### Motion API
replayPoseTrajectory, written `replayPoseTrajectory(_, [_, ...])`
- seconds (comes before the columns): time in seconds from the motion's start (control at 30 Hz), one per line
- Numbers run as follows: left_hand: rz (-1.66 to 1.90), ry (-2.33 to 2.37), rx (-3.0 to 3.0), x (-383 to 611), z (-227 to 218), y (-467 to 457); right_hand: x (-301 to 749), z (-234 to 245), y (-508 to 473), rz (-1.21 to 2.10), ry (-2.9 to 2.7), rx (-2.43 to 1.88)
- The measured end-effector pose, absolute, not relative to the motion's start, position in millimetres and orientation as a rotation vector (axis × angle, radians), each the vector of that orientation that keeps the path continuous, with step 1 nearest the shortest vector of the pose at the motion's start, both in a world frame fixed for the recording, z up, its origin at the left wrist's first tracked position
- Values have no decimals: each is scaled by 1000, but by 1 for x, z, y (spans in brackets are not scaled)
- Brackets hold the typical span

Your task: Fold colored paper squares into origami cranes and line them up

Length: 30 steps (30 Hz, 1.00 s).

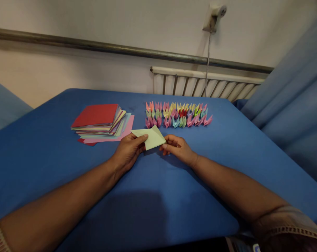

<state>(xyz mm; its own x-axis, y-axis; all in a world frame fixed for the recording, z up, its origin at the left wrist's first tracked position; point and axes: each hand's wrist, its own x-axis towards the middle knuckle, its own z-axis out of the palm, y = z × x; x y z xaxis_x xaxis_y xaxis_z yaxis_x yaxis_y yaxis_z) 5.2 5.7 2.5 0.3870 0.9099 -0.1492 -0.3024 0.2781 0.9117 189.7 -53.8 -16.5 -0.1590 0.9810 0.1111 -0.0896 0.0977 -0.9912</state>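
Note:
A pale green folded sheet of paper [151, 136] is held just above the blue table [43, 154] at its middle. My left hand [128, 152] pinches the sheet's left side, thumb on top. My right hand [177, 147] grips its right corner with curled fingers. Behind the left hand lies a stack of coloured paper squares [102, 122] with a red sheet on top. Behind the right hand stand several small folded paper figures [178, 114] in rows, pink, yellow, blue and red.
A wall with a metal rail [95, 46] runs behind the table. A white slatted headboard [205, 83] and a hanging cord [208, 59] are at the back right. Blue fabric [292, 94] rises at the right edge.

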Motion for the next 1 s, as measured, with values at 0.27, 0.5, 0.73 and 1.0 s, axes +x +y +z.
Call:
replayPoseTrajectory(0.27, [947,800,943,5,3,5,190,-16,-54,1298,-1329,-994])
replayPoseTrajectory(0.5, [943,808,928,6,4,5,191,-17,-54,1293,-1349,-982])
replayPoseTrajectory(0.73, [912,840,1006,7,7,2,189,-22,-50,1277,-1322,-987])
replayPoseTrajectory(1.0, [879,1024,1252,8,8,-4,182,-26,-53,987,-1347,-1109])
